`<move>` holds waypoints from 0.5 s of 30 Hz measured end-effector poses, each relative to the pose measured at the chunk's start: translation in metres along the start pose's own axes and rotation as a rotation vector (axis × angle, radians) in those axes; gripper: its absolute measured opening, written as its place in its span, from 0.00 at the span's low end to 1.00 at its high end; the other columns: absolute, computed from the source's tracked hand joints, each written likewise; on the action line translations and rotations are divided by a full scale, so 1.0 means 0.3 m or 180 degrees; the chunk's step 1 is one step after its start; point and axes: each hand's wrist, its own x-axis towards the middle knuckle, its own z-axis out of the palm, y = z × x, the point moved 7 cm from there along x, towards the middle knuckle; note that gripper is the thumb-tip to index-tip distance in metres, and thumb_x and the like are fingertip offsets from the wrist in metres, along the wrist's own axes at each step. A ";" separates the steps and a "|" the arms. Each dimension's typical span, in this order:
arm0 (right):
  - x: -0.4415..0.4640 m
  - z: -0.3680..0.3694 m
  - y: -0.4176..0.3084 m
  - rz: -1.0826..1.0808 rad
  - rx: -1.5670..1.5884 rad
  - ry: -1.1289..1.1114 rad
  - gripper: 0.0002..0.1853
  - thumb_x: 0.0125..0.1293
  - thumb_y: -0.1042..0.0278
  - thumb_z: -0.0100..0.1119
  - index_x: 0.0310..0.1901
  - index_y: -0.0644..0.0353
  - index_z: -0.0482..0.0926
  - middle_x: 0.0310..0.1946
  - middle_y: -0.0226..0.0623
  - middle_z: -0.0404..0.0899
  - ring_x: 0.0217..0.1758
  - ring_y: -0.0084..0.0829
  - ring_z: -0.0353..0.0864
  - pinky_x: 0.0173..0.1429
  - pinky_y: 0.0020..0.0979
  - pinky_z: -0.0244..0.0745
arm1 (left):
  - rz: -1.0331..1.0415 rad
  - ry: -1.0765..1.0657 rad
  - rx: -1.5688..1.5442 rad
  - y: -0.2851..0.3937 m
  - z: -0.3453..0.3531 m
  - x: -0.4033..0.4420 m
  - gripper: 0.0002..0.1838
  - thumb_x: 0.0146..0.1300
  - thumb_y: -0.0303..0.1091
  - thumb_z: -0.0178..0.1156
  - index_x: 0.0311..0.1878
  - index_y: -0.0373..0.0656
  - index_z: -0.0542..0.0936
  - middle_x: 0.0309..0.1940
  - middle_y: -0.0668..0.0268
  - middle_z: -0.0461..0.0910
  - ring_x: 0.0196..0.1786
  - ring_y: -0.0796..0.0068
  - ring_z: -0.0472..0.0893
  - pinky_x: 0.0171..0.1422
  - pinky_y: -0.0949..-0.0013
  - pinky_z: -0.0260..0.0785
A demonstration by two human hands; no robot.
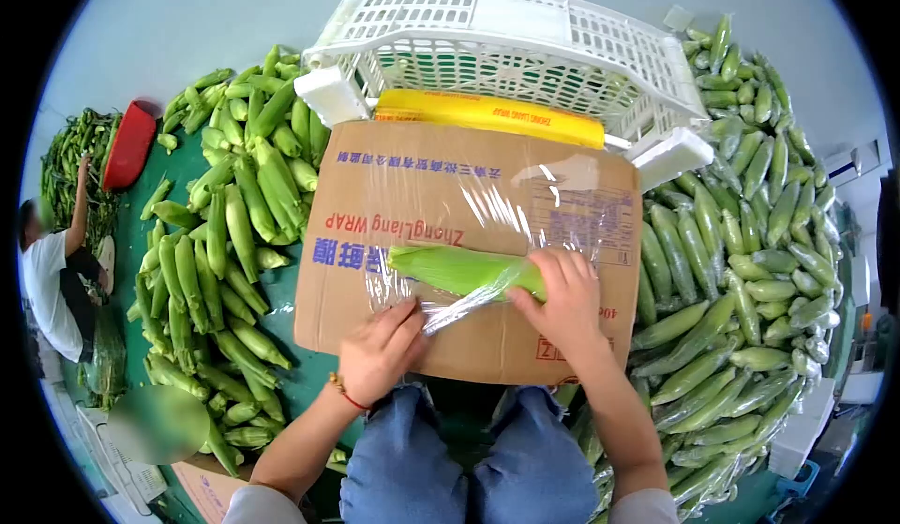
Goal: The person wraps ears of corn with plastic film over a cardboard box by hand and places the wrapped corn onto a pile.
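Observation:
An ear of corn in its green husk (459, 267) lies across a sheet of clear plastic wrap (450, 196) on a flat cardboard box (347, 205). My left hand (382, 344) pinches the near edge of the wrap just below the ear, and a gathered fold runs from it up over the husk. With fingers curled over the ear's right end, my right hand (557, 301) grips it and the wrap there. Behind the box, a yellow roll box of wrap (487, 114) rests against a white plastic crate (525, 8).
To the left lies a heap of unwrapped corn (225, 243). A large pile of wrapped corn (741, 271) fills the right side. At far left a person (56, 280) is beside a red basin (129, 145) and a heap of green husks (73, 168).

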 end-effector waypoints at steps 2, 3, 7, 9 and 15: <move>0.033 -0.011 0.002 -0.0152 -0.0002 0.0158 0.24 0.53 0.49 0.70 0.43 0.60 0.79 0.41 0.37 0.76 0.46 0.41 0.76 0.47 0.40 0.71 | -0.0469 -0.0186 -0.0445 -0.133 -0.020 0.010 0.08 0.60 0.33 0.65 0.41 0.42 0.83 0.41 0.57 0.84 0.38 0.60 0.84 0.42 0.64 0.77; 0.035 -0.009 -0.002 -0.0216 0.0035 0.0156 0.22 0.53 0.50 0.70 0.42 0.60 0.80 0.40 0.37 0.76 0.45 0.41 0.76 0.45 0.40 0.72 | -0.0625 0.0249 -0.1069 -0.125 -0.106 0.114 0.03 0.63 0.28 0.63 0.35 0.39 0.83 0.27 0.58 0.81 0.28 0.61 0.82 0.35 0.65 0.75; 0.070 0.003 0.008 -0.0319 0.0217 0.0347 0.18 0.53 0.54 0.70 0.37 0.59 0.81 0.35 0.35 0.75 0.39 0.40 0.77 0.39 0.40 0.74 | 0.0724 -0.0061 -0.0401 -0.085 -0.085 0.509 0.03 0.58 0.32 0.63 0.32 0.45 0.84 0.26 0.56 0.81 0.32 0.55 0.81 0.39 0.58 0.74; 0.091 0.013 0.032 -0.0222 0.0332 0.0347 0.16 0.55 0.54 0.68 0.35 0.59 0.81 0.32 0.36 0.76 0.34 0.41 0.78 0.35 0.41 0.75 | 0.0877 -0.1050 -0.0018 -0.091 0.149 0.547 0.07 0.58 0.35 0.62 0.29 0.44 0.83 0.25 0.55 0.81 0.32 0.51 0.81 0.39 0.57 0.74; 0.048 0.011 0.029 0.0894 0.0262 -0.1333 0.22 0.68 0.46 0.55 0.33 0.62 0.81 0.27 0.45 0.80 0.28 0.50 0.81 0.34 0.46 0.77 | -0.0053 -0.1679 -0.0141 0.117 0.027 0.264 0.20 0.63 0.43 0.60 0.53 0.40 0.75 0.36 0.47 0.82 0.40 0.48 0.84 0.44 0.50 0.76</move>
